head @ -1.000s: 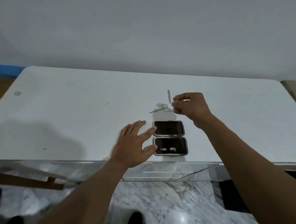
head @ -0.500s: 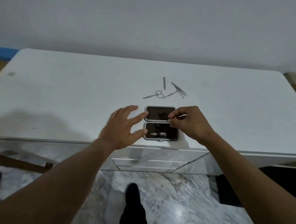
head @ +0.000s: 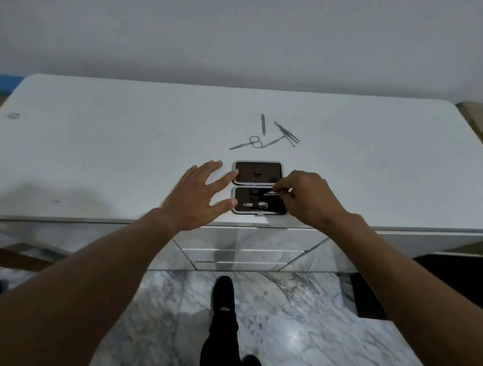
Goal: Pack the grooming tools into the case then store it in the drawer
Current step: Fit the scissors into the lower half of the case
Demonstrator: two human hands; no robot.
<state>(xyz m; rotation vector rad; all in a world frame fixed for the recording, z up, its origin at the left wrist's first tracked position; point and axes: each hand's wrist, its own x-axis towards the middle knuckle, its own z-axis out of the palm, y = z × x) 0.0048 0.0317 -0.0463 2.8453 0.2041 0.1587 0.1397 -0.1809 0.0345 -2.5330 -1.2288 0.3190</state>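
From the head camera, an open case point(head: 258, 187) lies flat at the near edge of a white table point(head: 96, 147), its two dark-lined halves one behind the other, the far half just beyond the near one. The left hand point(head: 199, 196) rests on the table just left of the case with fingers spread wide; its forefinger tip touches the left rim of the far half and its thumb tip touches the left rim of the near half. The right hand point(head: 308, 199) is at the right side of the case, its thumb and fingertips pinched on a small metal tool point(head: 272, 193) whose pointed end lies over the near half, aimed left. A nail clipper point(head: 256, 204) already sits in the near half, nearer than the pinched tool. Farther back on the table, well beyond the case, the loose tools lie together: small scissors point(head: 249, 143) with their blades pointing left, a slim file point(head: 263, 124) lying straight away from the viewer, and a cluster of thin metal picks point(head: 287, 133) to the right. Below the table edge, closed drawer fronts point(head: 242, 255) show beneath the case, above a marble floor point(head: 297, 325).
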